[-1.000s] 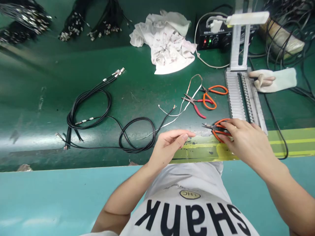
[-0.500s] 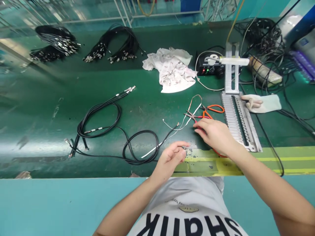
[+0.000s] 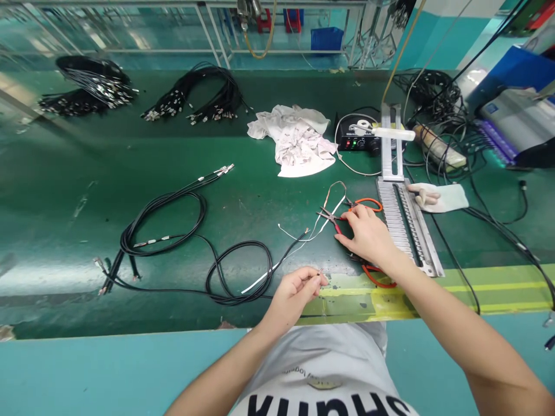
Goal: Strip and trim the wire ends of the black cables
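My left hand (image 3: 297,292) is closed in a pinch near the table's front edge, with the stripped end of a black cable (image 3: 238,299) at its fingertips. The rest of that cable lies in a loop to its left. Over to the right, my right hand (image 3: 368,234) is closed on the red handles of a pair of pliers (image 3: 330,216); their metal jaws point left and look parted. Beyond and beside that hand lie orange-handled tools (image 3: 367,202), partly covered by it. A thin white strip (image 3: 255,282) and thin wires lie between the hands.
Coiled black cables (image 3: 160,199) lie at left, with cable bundles (image 3: 212,92) behind. A white cloth (image 3: 303,138) lies mid-table. At right stand a slotted metal fixture (image 3: 403,225), a glove (image 3: 442,197), a black control box (image 3: 355,138) and tangled cords (image 3: 433,92).
The view has tilted up slightly. My right hand has closed further around the pliers. The left fingers have closed together at the cable end.
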Action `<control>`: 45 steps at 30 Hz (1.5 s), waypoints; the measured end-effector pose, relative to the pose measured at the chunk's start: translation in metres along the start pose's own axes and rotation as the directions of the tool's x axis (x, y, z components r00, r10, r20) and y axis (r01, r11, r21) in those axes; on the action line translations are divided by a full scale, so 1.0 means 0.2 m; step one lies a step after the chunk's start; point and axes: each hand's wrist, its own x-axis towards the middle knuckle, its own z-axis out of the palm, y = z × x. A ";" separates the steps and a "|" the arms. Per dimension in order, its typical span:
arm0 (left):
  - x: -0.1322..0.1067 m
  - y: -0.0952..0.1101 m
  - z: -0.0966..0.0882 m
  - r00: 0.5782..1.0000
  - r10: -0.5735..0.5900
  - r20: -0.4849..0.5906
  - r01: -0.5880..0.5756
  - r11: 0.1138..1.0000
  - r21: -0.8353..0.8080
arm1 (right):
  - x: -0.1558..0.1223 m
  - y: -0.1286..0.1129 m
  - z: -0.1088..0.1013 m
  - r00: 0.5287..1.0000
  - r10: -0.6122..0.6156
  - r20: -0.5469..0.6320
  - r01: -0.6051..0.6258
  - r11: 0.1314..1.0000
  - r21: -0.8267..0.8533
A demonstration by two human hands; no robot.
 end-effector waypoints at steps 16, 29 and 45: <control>-0.06 0.02 0.03 0.999 0.009 -0.038 -0.011 0.998 -0.062 | 0.16 -0.16 0.01 0.957 -0.289 0.030 0.213 0.768 0.604; -0.09 0.05 0.00 0.999 0.036 -0.036 -0.038 0.997 -0.071 | -0.20 -0.07 -0.11 0.855 -0.507 0.112 0.295 0.652 0.699; -0.14 0.01 0.03 0.997 0.059 -0.041 -0.060 0.998 -0.013 | 0.34 -0.15 0.08 0.913 -0.407 -0.021 0.371 0.807 0.459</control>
